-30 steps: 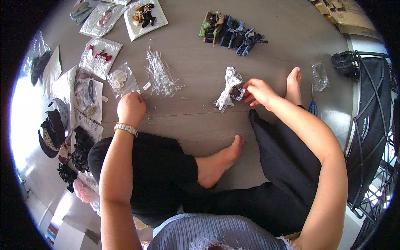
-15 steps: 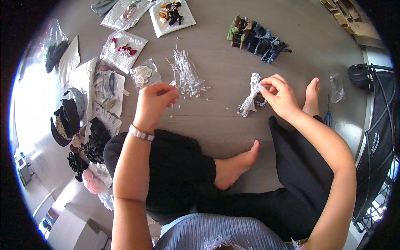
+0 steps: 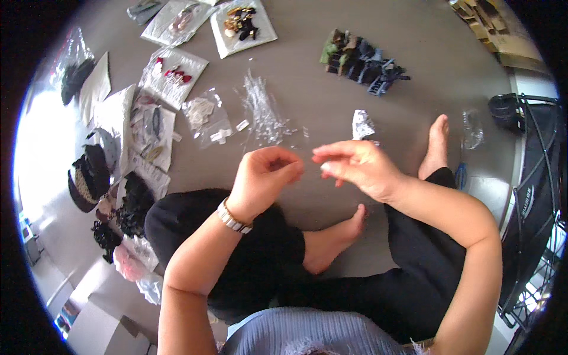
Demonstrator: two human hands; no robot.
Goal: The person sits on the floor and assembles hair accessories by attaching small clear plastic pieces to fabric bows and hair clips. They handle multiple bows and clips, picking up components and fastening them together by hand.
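Note:
My left hand [image 3: 266,177] is in front of me above the floor, thumb and fingers pinched together. Whatever the pinch holds is too small to make out. Facing it a short gap away, my right hand [image 3: 364,168] has its thumb and forefinger slightly apart, with no object visible between them. Just beyond the right hand lies a white, dark-patterned fabric bow piece [image 3: 362,124], its near part hidden by that hand. A bundle of thin clear plastic tag fasteners [image 3: 264,109] lies beyond my left hand, beside a small white tag [image 3: 242,125].
A clear bag of white tags [image 3: 202,111] lies left of the fasteners. Fabric-covered hair claws [image 3: 364,62] stand in a row at the far right. Packaged hair accessories [image 3: 172,76] and headbands [image 3: 89,177] lie leftward. Blue-handled scissors [image 3: 461,175] rest beside my right foot [image 3: 436,142].
My left hand has moved right and nearer to me. My right hand has let go of the patterned bow piece and moved left, toward the left hand.

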